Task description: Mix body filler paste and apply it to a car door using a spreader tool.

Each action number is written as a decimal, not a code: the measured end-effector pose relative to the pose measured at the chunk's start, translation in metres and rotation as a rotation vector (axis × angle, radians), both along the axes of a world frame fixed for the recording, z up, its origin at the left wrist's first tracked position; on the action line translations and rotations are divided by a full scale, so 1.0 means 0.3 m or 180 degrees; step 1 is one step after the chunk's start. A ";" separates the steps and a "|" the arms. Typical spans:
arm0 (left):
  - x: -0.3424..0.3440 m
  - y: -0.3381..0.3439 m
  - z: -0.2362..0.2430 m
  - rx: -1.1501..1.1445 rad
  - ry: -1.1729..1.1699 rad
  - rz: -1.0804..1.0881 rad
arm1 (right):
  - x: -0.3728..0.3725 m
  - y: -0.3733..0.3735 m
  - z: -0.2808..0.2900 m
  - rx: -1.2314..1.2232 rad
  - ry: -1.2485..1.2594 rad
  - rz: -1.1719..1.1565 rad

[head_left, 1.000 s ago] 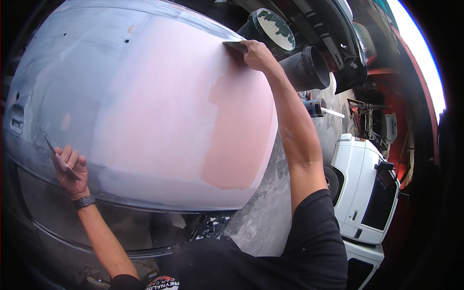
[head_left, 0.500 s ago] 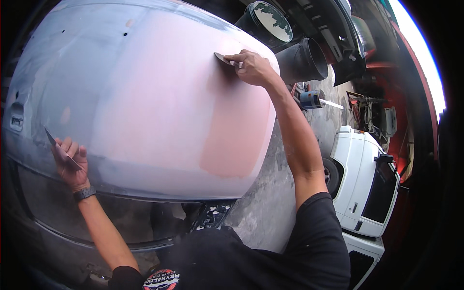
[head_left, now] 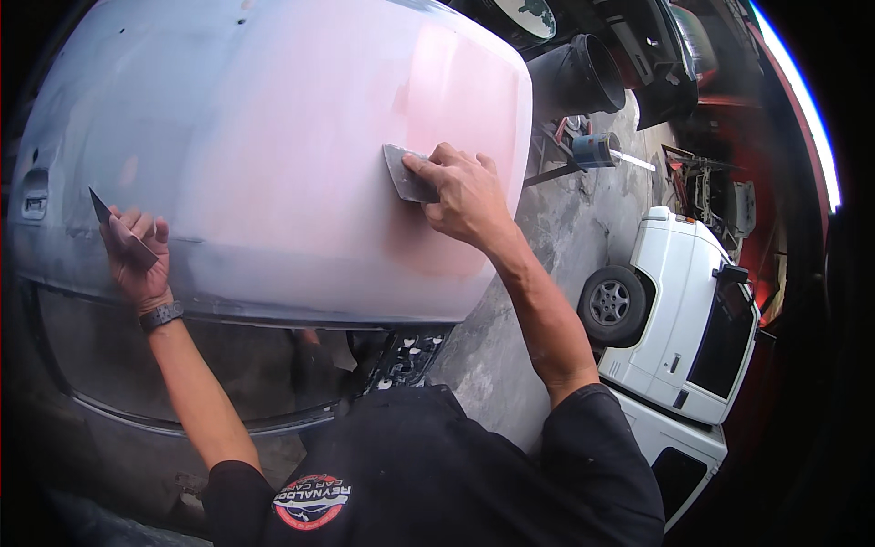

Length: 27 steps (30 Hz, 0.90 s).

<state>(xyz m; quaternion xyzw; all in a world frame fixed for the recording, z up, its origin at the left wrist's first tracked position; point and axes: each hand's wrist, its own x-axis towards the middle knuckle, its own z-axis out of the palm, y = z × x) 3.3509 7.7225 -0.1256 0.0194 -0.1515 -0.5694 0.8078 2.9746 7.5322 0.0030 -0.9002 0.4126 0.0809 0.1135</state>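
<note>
A large, smooth car body panel [head_left: 283, 219] stretches before me, grey-blue at the left and whitish toward the right. Pink filler [head_left: 451, 100] covers part of its right end. My right hand [head_left: 474, 201] grips a flat metal putty spreader [head_left: 408, 182], fingers pressed on the blade, which lies against the panel at the left border of the pink area. Over the panel's near left part, my left hand [head_left: 141, 264] is closed around a second thin spreader [head_left: 100, 210] that has pinkish material on its face. A dark watch is on my left wrist.
Past the panel's right end stand a black bucket [head_left: 570, 77], a pail with a whitish, stained top [head_left: 529, 16] and a blue can [head_left: 594, 150]. A white vehicle [head_left: 674, 301] is parked at the right on the grey concrete floor [head_left: 510, 356]. A dark glazed car part [head_left: 210, 365] lies below the near edge.
My right hand has drawn the spreader toward me and slightly left, and the blade now shows its broad face. The left hand keeps its hold. The whole view has shifted a little.
</note>
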 end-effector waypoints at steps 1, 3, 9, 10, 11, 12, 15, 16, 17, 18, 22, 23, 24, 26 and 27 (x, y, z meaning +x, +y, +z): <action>0.002 -0.003 -0.005 -0.0008 0.0021 -0.0024 | -0.007 0.042 -0.006 -0.0122 -0.0037 0.0018; 0.013 -0.002 -0.013 0.0032 -0.0024 -0.0060 | -0.025 0.131 -0.019 -0.0252 -0.0083 -0.0007; -0.051 0.014 0.055 0.0468 0.0164 0.0045 | -0.055 0.403 -0.037 -0.0302 -0.0290 -0.0141; -0.100 0.000 0.083 0.0557 0.0435 0.0057 | -0.060 0.427 -0.030 -0.0166 -0.0245 -0.0121; -0.150 0.003 0.108 0.0405 0.0367 -0.0053 | -0.067 0.443 -0.020 -0.0199 -0.0111 -0.0048; -0.217 -0.008 0.138 0.1234 0.0100 0.0326 | -0.073 0.446 -0.007 -0.0114 0.0177 0.0000; -0.436 -0.043 0.220 0.1885 -0.0374 0.0541 | -0.105 0.400 0.056 -0.0153 -0.0462 -0.0017; -0.503 -0.056 0.244 0.1775 -0.0388 0.0475 | -0.113 0.379 0.080 -0.0339 -0.0811 -0.0136; -0.563 -0.076 0.271 0.1632 -0.0443 0.0401 | -0.119 0.360 0.106 -0.0232 -0.0867 -0.0014; -0.615 -0.093 0.293 0.1618 -0.0434 0.0372 | -0.125 0.344 0.130 -0.0545 -0.1007 0.0255; -0.734 -0.150 0.377 0.1751 -0.0744 0.0268 | -0.128 0.311 0.197 -0.1237 -0.0793 0.0960; -0.744 -0.153 0.391 0.1676 -0.0763 0.0156 | -0.127 0.308 0.202 -0.1186 -0.0885 0.0923; -0.752 -0.157 0.402 0.1668 -0.0803 0.0135 | -0.125 0.306 0.205 -0.1217 -0.0914 0.0971; -0.764 -0.154 0.412 0.1640 -0.1022 0.0007 | -0.127 0.293 0.199 -0.1371 -0.1028 0.0915; -0.771 -0.154 0.413 0.1694 -0.1097 -0.0043 | -0.129 0.285 0.194 -0.1430 -0.0981 0.1043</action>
